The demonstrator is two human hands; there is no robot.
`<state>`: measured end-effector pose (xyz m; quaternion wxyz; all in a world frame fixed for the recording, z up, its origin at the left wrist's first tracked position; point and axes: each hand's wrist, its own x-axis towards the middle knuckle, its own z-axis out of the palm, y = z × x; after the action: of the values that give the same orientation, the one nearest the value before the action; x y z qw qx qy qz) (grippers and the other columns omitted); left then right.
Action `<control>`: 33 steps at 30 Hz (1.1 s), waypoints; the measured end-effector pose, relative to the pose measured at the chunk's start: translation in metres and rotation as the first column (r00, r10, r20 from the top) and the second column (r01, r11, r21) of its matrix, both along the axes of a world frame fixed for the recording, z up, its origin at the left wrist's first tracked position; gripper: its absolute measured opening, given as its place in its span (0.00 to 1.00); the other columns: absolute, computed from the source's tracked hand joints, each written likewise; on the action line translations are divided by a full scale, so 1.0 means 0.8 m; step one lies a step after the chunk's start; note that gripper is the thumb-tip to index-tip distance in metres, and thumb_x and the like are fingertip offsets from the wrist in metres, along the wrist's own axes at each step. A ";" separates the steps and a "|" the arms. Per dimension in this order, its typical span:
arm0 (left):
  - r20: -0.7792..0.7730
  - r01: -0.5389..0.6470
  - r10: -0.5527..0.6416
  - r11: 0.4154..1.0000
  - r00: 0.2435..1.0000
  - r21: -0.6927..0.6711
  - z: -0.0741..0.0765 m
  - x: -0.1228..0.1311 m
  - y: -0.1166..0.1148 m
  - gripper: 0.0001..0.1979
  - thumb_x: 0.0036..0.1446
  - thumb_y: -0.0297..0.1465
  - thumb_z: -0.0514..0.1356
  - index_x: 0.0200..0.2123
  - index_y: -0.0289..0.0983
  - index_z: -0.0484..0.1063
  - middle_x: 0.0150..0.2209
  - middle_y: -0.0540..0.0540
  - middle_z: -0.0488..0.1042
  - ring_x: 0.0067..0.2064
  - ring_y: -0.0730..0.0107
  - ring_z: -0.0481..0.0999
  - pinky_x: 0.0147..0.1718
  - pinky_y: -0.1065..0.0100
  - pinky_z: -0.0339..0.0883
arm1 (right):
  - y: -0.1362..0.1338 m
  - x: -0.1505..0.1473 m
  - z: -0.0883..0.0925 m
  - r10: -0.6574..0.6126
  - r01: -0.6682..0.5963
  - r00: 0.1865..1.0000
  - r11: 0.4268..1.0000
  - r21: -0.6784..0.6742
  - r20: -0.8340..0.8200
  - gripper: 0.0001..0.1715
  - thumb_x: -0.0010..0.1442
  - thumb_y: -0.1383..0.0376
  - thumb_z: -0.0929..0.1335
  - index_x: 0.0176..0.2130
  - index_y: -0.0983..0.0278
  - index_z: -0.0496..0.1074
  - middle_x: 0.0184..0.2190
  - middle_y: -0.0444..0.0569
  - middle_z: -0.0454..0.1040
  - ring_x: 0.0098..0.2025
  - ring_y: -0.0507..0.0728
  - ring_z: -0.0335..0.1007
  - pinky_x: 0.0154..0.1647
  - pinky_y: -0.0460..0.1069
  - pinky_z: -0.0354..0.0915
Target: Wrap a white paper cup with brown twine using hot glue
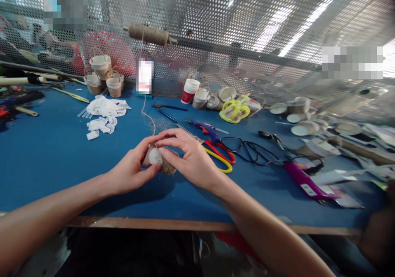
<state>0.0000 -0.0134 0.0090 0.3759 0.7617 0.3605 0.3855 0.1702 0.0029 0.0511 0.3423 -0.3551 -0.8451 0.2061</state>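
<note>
Both my hands grip a small cup over the near middle of the blue table.

The table (46, 157) runs wide under me, with a mesh wall (216, 17) at its far edge and a spool (148, 34) of twine hung on it. My left hand (129, 172) and right hand (193, 159) meet near the table's front edge, fingers closed around the cup (154, 157). It lies on its side, its white base towards me and its side partly wrapped in twine. A strand (145, 108) drops from the spool towards my fingers. Just right of my right hand lie scissors (220, 155) with red and yellow handles, and a blue glue gun (205, 128) beyond them. Far left are white paper scraps (106, 108) and a cluster of wrapped cups (103, 77).
</note>
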 end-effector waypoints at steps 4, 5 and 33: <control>0.029 0.022 -0.020 0.997 0.999 -0.074 -0.003 0.002 0.000 0.22 0.55 0.31 0.54 0.52 0.35 0.53 0.42 0.43 0.68 0.40 0.65 0.71 0.38 0.67 0.67 | 0.000 -0.011 -0.005 -0.082 0.081 0.995 0.997 -0.016 -0.057 0.02 0.51 0.69 0.67 0.29 0.62 0.68 0.37 0.48 0.68 0.42 0.54 0.64 0.46 0.52 0.60; 0.027 0.022 -0.019 0.996 0.999 -0.085 -0.003 0.002 0.001 0.20 0.55 0.30 0.54 0.51 0.35 0.53 0.40 0.43 0.69 0.39 0.66 0.71 0.37 0.67 0.67 | -0.001 -0.014 -0.006 -0.106 0.104 0.993 0.994 -0.039 -0.055 0.03 0.50 0.69 0.67 0.28 0.63 0.66 0.36 0.48 0.68 0.42 0.54 0.64 0.46 0.52 0.61; -0.128 -0.087 0.078 0.994 0.989 -0.063 0.016 0.001 -0.003 0.18 0.53 0.30 0.53 0.48 0.37 0.55 0.29 0.51 0.66 0.25 0.75 0.65 0.23 0.74 0.60 | 0.105 0.122 -0.002 -0.607 0.678 0.735 0.647 -0.349 0.303 0.09 0.56 0.68 0.64 0.38 0.69 0.68 0.34 0.51 0.72 0.35 0.54 0.70 0.36 0.49 0.67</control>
<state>0.0006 -0.0154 0.0218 0.3618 0.7556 0.4275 0.3396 0.2681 0.0866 0.0491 0.2361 -0.7146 -0.6185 0.2261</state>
